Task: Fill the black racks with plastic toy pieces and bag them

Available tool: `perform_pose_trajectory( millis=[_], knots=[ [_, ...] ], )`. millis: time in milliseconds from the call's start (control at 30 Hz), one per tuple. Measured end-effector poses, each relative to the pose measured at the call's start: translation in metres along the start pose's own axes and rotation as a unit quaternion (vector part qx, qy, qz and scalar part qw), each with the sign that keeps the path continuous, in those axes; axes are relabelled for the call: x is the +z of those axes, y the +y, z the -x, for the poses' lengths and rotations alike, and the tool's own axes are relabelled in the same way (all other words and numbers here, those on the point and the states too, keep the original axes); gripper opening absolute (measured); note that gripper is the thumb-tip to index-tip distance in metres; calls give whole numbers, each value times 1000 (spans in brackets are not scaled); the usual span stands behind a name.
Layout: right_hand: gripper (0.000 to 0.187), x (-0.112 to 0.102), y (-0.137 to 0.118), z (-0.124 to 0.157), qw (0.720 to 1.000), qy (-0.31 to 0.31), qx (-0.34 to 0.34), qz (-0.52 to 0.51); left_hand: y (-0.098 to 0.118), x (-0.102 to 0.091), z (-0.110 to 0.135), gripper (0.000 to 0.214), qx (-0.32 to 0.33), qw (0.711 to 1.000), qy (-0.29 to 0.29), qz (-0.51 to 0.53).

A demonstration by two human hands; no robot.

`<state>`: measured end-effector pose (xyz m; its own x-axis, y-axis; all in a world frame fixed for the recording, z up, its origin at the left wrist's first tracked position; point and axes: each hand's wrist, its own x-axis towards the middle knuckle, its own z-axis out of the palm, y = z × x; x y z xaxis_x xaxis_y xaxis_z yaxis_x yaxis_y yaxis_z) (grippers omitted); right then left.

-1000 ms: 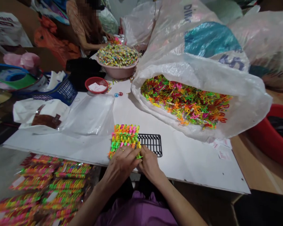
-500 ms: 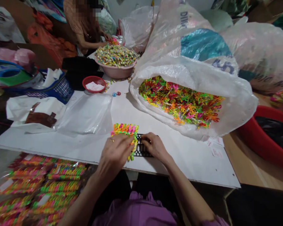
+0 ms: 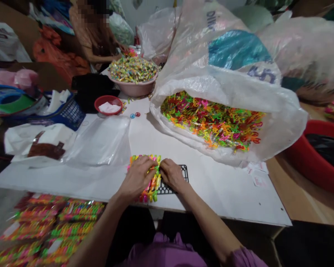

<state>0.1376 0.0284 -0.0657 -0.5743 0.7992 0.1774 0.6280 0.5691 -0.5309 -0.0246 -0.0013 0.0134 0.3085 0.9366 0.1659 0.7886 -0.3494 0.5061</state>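
Where bright pieces (image 3: 155, 182) lie, white table (image 3: 222, 189), sacks (image 3: 233, 52)

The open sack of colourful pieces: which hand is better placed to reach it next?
Probably the right hand: it is nearer the open sack; the left hand lies over the colourful rows, farther away.

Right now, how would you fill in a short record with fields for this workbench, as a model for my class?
left hand: on rows of colourful pieces
right hand: over the black grid, close to the rows; grip hidden
surface: white tabletop
open sack: beyond the hands, to the right, full of loose colourful pieces
pink basin: far side, heaped
lower left: bagged packs, below the tabletop
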Motion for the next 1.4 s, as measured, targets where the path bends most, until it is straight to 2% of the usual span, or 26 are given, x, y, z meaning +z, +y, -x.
perform_pose_trajectory(
  millis=[133,233,267,333,400,467,533,600,667,800,867,933,1000,1100,1167,1233,1300,1400],
  knots=[
    [17,-7,4,1,999,3,-22,-48,-2,1,0,11,-1,1000,8,-4],
    [22,-36,31,-11,995,19,-29,-90,-11,6,1,11,12,1000,20,-18],
    [23,-52,44,-19,997,35,-2,-71,-14,8,1,11,23,999,31,-25],
    [24,-86,72,-40,992,78,101,26,-20,12,3,11,52,996,61,-43],
    [25,-116,98,-66,961,104,207,150,-24,15,5,14,79,989,102,-71],
    [27,-135,118,-89,925,93,273,248,-26,17,5,22,93,981,138,-104],
    [27,-145,129,-103,910,68,289,289,-26,19,3,22,116,975,148,-121],
    [25,-147,130,-102,914,53,275,293,-25,21,1,20,144,973,134,-118],
    [23,-142,125,-87,925,51,234,296,-23,23,-1,21,160,973,126,-107],
    [21,-117,104,-26,957,4,62,284,-19,23,-2,20,160,974,135,-86],
    [19,-102,94,6,970,-11,15,244,-17,22,-1,21,146,976,136,-83],
    [20,-92,86,28,980,20,28,198,-15,21,2,22,133,978,135,-87],
    [22,-87,80,38,976,65,105,180,-14,22,6,20,123,978,141,-94],
    [23,-84,76,30,944,62,247,208,-14,23,11,19,109,977,148,-106],
    [24,-83,74,17,925,33,302,228,-13,23,12,19,97,979,140,-111],
    [22,-84,68,6,921,15,318,223,-11,21,12,20,82,982,127,-109],
    [21,-85,58,-1,934,21,307,180,-8,19,10,19,70,985,117,-106],
    [18,-80,35,-3,962,84,256,43,-3,17,7,19,74,989,82,-101]
  ],
)
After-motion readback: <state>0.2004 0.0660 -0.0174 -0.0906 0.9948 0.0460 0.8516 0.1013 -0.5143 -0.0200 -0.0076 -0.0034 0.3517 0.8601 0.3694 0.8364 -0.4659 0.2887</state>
